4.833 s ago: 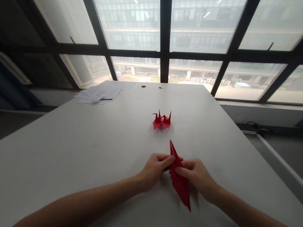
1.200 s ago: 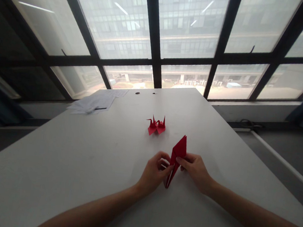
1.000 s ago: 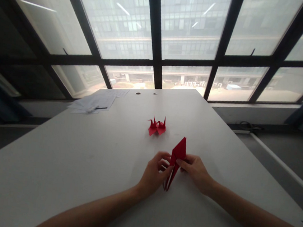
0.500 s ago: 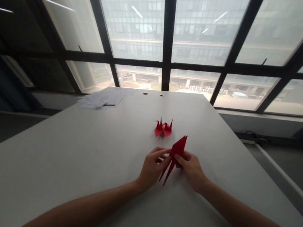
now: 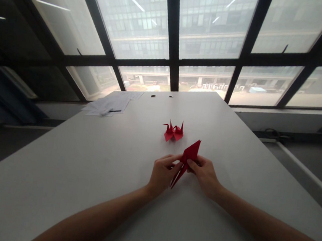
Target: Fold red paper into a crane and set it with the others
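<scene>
A folded piece of red origami paper (image 5: pixel 191 151) is held between my two hands, its broad pointed end up and away from me and two narrow legs pointing down toward me. My left hand (image 5: pixel 163 173) pinches it from the left, near where the legs begin. On the other side my right hand (image 5: pixel 205 174) grips its middle, thumb on top and fingers behind. Just beyond stand two finished red paper cranes (image 5: pixel 173 132), side by side and touching or nearly so.
Everything rests on a long white table (image 5: pixel 102 156). Loose sheets of paper (image 5: pixel 108 102) with a dark pen-like stick (image 5: pixel 115 111) lie at its far left. Two small holes are near the far edge, before large windows. A cable (image 5: pixel 277 134) lies on the right.
The two narrow legs of the folded paper have come closer together, and its pointed end leans slightly further right. Both hands keep their grip. The camera view has tilted a little.
</scene>
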`<action>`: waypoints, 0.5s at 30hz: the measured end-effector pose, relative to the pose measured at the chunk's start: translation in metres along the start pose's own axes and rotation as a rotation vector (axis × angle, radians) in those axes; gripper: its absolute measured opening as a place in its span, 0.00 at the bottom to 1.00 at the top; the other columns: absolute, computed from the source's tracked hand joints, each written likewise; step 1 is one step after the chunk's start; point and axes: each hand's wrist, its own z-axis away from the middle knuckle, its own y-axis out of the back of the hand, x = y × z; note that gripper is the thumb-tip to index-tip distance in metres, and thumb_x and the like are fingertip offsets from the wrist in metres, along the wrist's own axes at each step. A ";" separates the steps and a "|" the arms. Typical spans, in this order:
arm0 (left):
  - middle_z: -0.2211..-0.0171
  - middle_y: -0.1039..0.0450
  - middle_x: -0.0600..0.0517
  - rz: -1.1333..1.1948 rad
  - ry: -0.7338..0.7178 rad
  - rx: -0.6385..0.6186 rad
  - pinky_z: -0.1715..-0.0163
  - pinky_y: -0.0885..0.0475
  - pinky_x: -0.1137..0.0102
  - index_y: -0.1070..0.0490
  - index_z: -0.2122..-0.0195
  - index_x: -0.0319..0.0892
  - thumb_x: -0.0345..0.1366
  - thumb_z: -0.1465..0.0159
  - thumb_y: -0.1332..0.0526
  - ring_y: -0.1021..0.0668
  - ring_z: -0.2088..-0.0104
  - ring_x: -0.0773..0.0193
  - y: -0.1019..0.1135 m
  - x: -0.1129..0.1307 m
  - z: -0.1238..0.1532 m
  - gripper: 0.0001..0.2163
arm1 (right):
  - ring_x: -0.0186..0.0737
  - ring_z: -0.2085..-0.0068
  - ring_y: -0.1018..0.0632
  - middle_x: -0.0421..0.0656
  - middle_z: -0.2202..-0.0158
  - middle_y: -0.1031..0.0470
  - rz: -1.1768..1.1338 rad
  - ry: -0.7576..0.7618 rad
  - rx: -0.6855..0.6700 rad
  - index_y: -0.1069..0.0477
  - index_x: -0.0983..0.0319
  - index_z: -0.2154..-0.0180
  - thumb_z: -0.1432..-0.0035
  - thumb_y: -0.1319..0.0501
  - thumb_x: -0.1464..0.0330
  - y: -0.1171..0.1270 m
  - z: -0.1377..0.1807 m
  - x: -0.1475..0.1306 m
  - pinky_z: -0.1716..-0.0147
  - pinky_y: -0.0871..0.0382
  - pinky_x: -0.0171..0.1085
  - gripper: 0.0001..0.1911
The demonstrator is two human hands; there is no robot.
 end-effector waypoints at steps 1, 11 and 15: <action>0.58 0.20 0.49 -0.004 0.004 0.002 0.69 0.22 0.72 0.21 0.54 0.45 0.37 0.37 0.36 0.19 0.67 0.63 0.000 0.000 0.000 0.12 | 0.40 0.66 0.24 0.47 0.64 0.20 0.003 0.002 -0.005 0.21 0.64 0.60 0.49 0.30 0.58 0.000 0.000 -0.001 0.65 0.30 0.39 0.18; 0.64 0.21 0.49 0.043 0.061 -0.032 0.76 0.26 0.76 0.28 0.59 0.41 0.41 0.38 0.35 0.18 0.68 0.62 -0.004 -0.002 0.001 0.11 | 0.39 0.68 0.25 0.45 0.68 0.20 0.031 0.030 0.025 0.21 0.64 0.67 0.51 0.30 0.58 -0.004 0.003 -0.006 0.67 0.31 0.38 0.15; 0.54 0.24 0.48 -0.078 -0.054 -0.006 0.74 0.25 0.76 0.23 0.56 0.45 0.39 0.38 0.35 0.18 0.64 0.63 -0.001 0.001 0.001 0.10 | 0.41 0.67 0.24 0.47 0.67 0.20 -0.022 0.014 0.050 0.21 0.65 0.66 0.52 0.29 0.58 -0.003 0.001 -0.002 0.65 0.29 0.40 0.17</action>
